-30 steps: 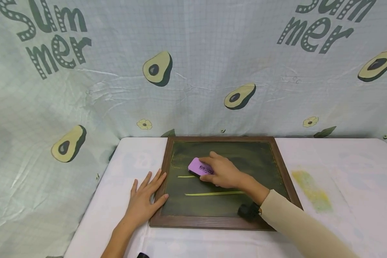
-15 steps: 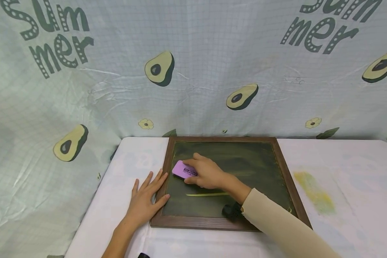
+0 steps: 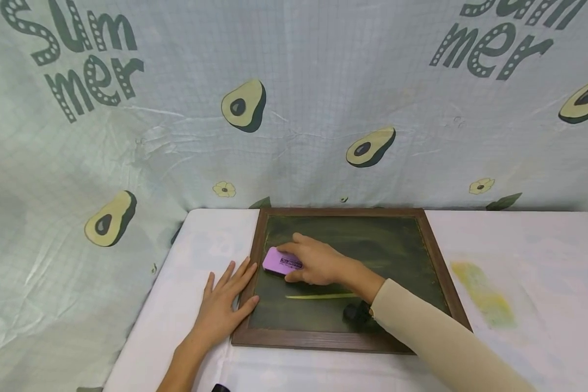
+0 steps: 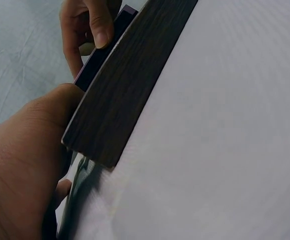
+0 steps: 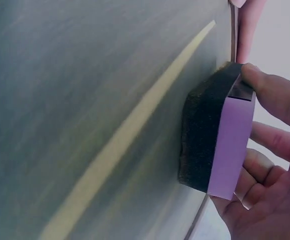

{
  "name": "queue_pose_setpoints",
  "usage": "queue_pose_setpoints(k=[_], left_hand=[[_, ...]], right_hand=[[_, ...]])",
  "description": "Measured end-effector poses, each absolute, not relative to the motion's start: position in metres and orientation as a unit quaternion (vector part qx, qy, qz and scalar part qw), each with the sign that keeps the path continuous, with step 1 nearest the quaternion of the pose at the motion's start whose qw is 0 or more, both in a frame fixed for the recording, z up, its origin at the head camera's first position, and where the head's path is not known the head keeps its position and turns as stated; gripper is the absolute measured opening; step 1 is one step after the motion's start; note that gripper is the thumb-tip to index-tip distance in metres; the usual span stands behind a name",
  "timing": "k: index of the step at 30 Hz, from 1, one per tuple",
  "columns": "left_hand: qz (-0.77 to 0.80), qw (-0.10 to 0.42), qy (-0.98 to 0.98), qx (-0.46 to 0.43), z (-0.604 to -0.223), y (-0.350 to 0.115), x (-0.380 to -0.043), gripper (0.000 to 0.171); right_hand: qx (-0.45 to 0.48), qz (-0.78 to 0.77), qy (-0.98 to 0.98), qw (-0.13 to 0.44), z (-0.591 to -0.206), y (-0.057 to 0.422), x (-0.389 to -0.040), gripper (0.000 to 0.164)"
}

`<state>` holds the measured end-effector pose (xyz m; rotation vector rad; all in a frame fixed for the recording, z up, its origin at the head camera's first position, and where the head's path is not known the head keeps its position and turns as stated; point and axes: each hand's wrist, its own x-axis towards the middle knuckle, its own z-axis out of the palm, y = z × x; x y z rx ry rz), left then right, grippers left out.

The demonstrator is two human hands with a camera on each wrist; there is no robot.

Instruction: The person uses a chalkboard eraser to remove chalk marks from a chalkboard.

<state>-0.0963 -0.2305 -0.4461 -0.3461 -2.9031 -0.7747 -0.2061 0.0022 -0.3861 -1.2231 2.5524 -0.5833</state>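
Observation:
A dark green chalkboard [image 3: 323, 316] in a brown wooden frame lies on the table. My right hand [image 3: 318, 261] grips a purple eraser [image 3: 280, 261] near the board's left side. In the right wrist view, the eraser's black felt [image 5: 202, 130] faces the board, with thumb and fingers around the purple back. One yellow chalk line [image 3: 318, 296] runs across the board just below the eraser. My left hand [image 3: 222, 310] rests with spread, straight fingers on the frame's left edge. The left wrist view shows that hand [image 4: 30, 150] against the frame's corner [image 4: 115, 95].
A white cloth [image 3: 544, 283] covers the table, with a yellow-green smudge [image 3: 485, 294] right of the board. Behind it hangs a pale curtain [image 3: 304, 71] printed with avocados and lettering. A black wrist camera [image 3: 356, 314] hangs over the board under the right wrist.
The right hand has swept the eraser left along the upper yellow line, which no longer shows. In the last half second it has barely shifted. The left hand stays on the frame.

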Motion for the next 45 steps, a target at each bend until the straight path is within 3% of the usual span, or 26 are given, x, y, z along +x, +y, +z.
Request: queue_pose_setpoints(k=[10, 20, 33, 45], left_hand=[[-0.252, 0.072, -0.957, -0.127, -0.443, -0.231, -0.097, 0.064], [-0.254, 0.04, -0.96, -0.111, -0.443, -0.237, -0.096, 0.065], [-0.258, 0.041, -0.959, -0.109, -0.447, -0.238, -0.093, 0.064], [-0.263, 0.05, -0.957, -0.113, -0.446, -0.229, -0.093, 0.064]], right_hand=[[-0.406, -0.187, 0.887, 0.118, -0.382, 0.042, -0.209, 0.061], [-0.385, -0.202, 0.895, 0.095, -0.386, 0.101, -0.213, 0.061], [-0.309, -0.216, 0.922, 0.087, -0.392, 0.185, -0.209, 0.061], [-0.283, -0.291, 0.913, 0.029, -0.402, 0.2, -0.199, 0.062]])
